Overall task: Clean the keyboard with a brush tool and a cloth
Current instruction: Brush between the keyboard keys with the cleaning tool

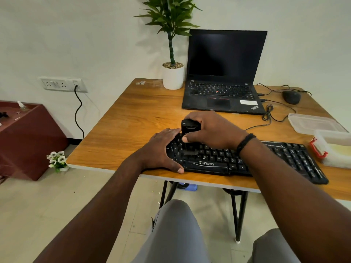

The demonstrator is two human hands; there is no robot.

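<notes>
We are in the brushing step, as we judge it. Our right hand grips the black brush tool, fingers wrapped over its top and thumb pinching its near side, holding it upright on the left-hand keys of the keyboard. Our left hand lies flat with straight fingers over the keyboard's left end, thumb along its near edge, holding nothing and, it seems, steadying the board. The keyboard lies along the near edge of the table, stretching away under and to the right of our right wrist.

Next, we judge, the brush should be swept along the rows toward the right, so our left hand needs to keep the board from sliding. We cannot see the bristles; the tool's lower end is hidden by our fingers.

We see no cloth for certain. Beyond our right hand sits an open laptop, with a potted plant to its left. Farther right are a mouse, its cables, a clear lid and a plastic box just beside the keyboard's far end. That box could crowd the brush at the last keys.
</notes>
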